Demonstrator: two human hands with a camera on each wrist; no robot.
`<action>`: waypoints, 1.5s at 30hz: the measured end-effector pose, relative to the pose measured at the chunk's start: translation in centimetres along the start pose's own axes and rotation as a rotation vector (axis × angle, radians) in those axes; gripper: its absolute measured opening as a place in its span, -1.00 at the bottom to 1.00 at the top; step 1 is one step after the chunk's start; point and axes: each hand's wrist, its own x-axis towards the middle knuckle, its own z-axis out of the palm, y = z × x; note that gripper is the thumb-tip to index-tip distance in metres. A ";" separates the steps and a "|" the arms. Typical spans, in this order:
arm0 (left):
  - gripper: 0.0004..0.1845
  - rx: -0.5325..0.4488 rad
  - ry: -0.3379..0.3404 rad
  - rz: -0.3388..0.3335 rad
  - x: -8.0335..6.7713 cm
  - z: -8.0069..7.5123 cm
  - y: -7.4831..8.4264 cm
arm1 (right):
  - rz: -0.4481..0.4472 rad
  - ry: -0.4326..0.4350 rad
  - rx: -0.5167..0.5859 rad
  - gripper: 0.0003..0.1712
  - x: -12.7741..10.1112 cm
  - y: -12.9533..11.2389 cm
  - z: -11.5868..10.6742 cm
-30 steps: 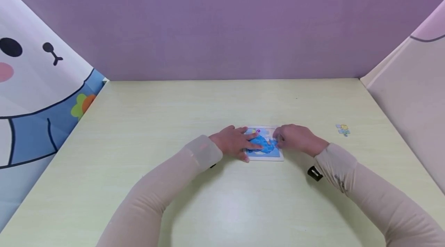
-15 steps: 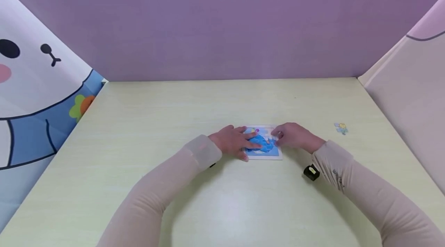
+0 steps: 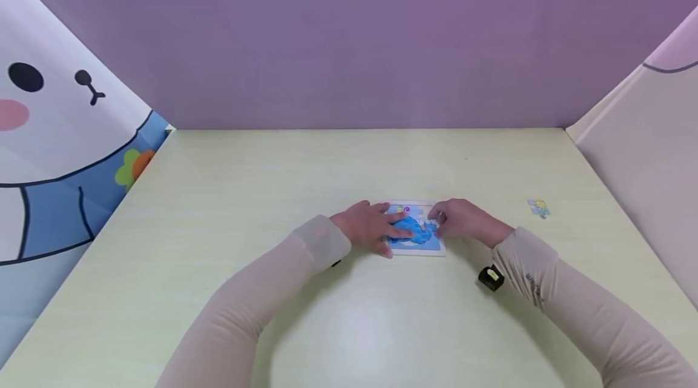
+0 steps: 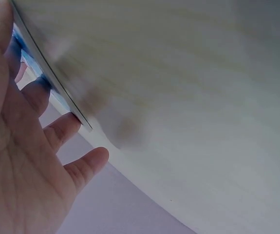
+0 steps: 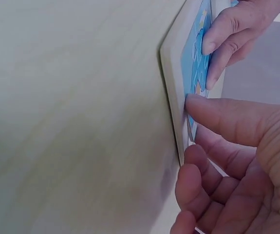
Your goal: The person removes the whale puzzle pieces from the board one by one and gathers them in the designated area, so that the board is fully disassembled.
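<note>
A small jigsaw puzzle (image 3: 417, 245) with a blue whale picture and a raised pale border lies on the table. My left hand (image 3: 368, 228) rests on its left part, fingers spread and nearly straight. In the left wrist view, the left fingers (image 4: 35, 96) lie across the puzzle's edge. At the right border, my right hand (image 3: 463, 219) pinches a thin puzzle piece (image 5: 190, 130) between thumb and curled fingers. Only a sliver of that piece shows in the right wrist view; its face is hidden. The thumb lies at the inner side of the border.
Loose puzzle pieces (image 3: 539, 208) with a yellow sun picture lie on the table to the right of my right hand. A small black device (image 3: 491, 278) hangs below my right wrist. A purple panel (image 3: 349, 42) stands behind the table (image 3: 245, 176).
The scene shifts slightly with the head camera. My left hand stays on the puzzle, and my right hand stays at its right border with only small finger movements.
</note>
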 end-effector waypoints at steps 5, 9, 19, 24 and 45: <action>-0.31 0.004 0.009 -0.006 0.0 -0.1 0.1 | 0.010 0.019 0.041 -0.67 0.0 0.1 0.2; -0.31 -0.022 0.002 -0.004 0.0 -0.1 0.1 | -0.004 0.050 0.057 -0.79 -0.1 0.3 0.4; -0.30 -0.050 -0.012 -0.014 0.0 0.0 0.0 | -0.098 0.155 0.102 -0.96 -0.7 0.6 0.6; -0.31 -0.045 -0.015 -0.016 0.0 0.1 0.1 | -0.141 0.185 0.102 -0.94 -1.1 0.8 0.8; -0.31 -0.057 -0.005 -0.010 0.2 0.1 0.0 | -0.105 0.246 0.155 -0.88 -2.5 1.6 -0.4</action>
